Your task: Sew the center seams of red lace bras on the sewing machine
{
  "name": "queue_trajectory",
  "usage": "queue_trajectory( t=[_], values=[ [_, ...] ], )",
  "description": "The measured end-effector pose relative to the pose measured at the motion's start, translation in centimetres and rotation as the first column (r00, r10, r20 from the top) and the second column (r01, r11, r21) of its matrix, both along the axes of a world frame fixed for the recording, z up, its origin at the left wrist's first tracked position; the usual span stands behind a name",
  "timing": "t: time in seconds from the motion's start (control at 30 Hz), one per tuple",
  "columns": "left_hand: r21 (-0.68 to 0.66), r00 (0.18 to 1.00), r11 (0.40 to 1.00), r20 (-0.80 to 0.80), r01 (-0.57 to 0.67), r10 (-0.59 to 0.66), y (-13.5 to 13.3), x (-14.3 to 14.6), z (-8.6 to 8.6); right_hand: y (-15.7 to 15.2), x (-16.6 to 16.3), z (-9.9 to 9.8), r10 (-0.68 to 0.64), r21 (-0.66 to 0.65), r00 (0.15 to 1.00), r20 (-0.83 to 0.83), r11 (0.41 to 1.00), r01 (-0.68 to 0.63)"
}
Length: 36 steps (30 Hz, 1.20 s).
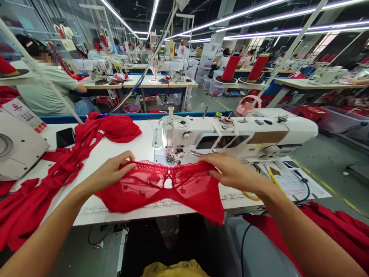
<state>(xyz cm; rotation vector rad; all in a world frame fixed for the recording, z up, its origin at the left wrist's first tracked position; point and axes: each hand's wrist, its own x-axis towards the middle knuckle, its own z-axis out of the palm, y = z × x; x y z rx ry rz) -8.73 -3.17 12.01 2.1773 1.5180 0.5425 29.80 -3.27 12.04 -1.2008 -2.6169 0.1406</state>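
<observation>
A red lace garment piece (161, 188) is stretched across the white sewing table (135, 148), just in front of the needle of a white sewing machine (230, 134). My left hand (113, 171) pinches its left upper edge with closed fingers. My right hand (227, 169) grips its right upper edge the same way. The lower part of the fabric hangs over the table's front edge.
A heap of red fabric (72, 154) lies at the left, beside a black phone (65, 137). More red cloth (331, 227) sits at my lower right. Red thread cones (230, 67) stand behind. Another person (46, 84) sits at the back left among further sewing stations.
</observation>
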Motion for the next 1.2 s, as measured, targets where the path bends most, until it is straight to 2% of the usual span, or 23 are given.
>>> queue_trajectory(
  t=[0.03,0.1,0.17,0.2,0.23,0.3,0.37,0.43,0.53,0.63,0.73,0.83,0.93,1.07,1.13,1.2],
  values=[
    [0.052,0.998,0.998,-0.056,-0.025,0.028,0.9,0.6,-0.4,0.3,-0.2,-0.3,-0.059,0.044,0.998,0.026,0.997,0.057],
    [0.150,0.991,0.983,-0.072,-0.104,0.115,1.8,2.1,-2.1,-0.2,-1.8,-2.3,-0.219,0.177,0.975,-0.025,0.959,0.220],
    [0.250,0.983,0.954,-0.036,-0.168,0.182,1.2,4.0,-4.6,-1.8,-4.2,-5.5,-0.202,0.223,0.959,-0.199,0.944,0.245],
    [0.286,0.983,0.943,-0.017,-0.170,0.182,0.4,5.1,-5.8,-2.8,-5.3,-7.2,-0.171,0.192,0.944,-0.282,0.954,0.230],
    [0.304,0.989,0.943,-0.007,-0.136,0.145,-0.6,6.1,-7.1,-3.7,-6.3,-8.7,-0.141,0.151,0.931,-0.335,0.968,0.201],
    [0.301,1.000,0.953,-0.007,-0.010,0.012,-2.9,7.7,-9.3,-4.7,-7.2,-10.9,-0.120,0.080,0.936,-0.331,0.985,0.155],
    [0.309,0.998,0.949,-0.016,0.067,-0.065,-4.5,8.5,-11.0,-4.5,-6.9,-11.9,-0.112,0.025,0.952,-0.286,0.992,0.124],
    [0.316,0.995,0.944,-0.044,0.094,-0.084,-5.2,8.5,-12.0,-3.6,-5.8,-11.9,-0.076,-0.016,0.965,-0.252,0.997,0.075],
    [0.300,0.996,0.950,-0.065,0.085,-0.068,-5.4,8.2,-12.2,-2.5,-4.9,-11.2,0.010,-0.019,0.964,-0.266,1.000,-0.015],
    [0.375,0.999,0.926,-0.018,0.047,-0.043,-5.4,8.6,-11.8,-2.5,-5.8,-10.5,0.063,0.014,0.931,-0.360,0.998,-0.063],
    [0.399,0.993,0.911,0.012,0.100,-0.115,-5.4,8.9,-11.7,-2.8,-7.1,-10.6,0.108,0.012,0.906,-0.410,0.994,-0.113],
    [0.324,0.986,0.933,-0.108,0.154,-0.125,-5.2,8.6,-12.3,-2.6,-7.5,-11.2,0.128,-0.013,0.917,-0.379,0.990,-0.143],
    [0.267,0.977,0.958,-0.206,0.104,-0.048,-5.1,7.9,-12.9,-2.1,-7.0,-11.5,0.127,-0.017,0.920,-0.371,0.989,-0.144],
    [0.241,0.973,0.967,-0.229,0.081,-0.024,-5.3,7.9,-12.9,-1.8,-7.2,-11.5,0.167,0.085,0.935,-0.312,0.985,-0.148],
    [0.244,0.972,0.967,-0.233,0.081,-0.023,-5.3,8.1,-12.7,-1.5,-7.9,-11.5,0.216,0.143,0.948,-0.235,0.972,-0.187],
    [0.247,0.972,0.965,-0.235,0.083,-0.024,-5.3,8.2,-12.7,-1.2,-8.6,-11.2,0.265,0.144,0.947,-0.184,0.960,-0.240]
  ],
)
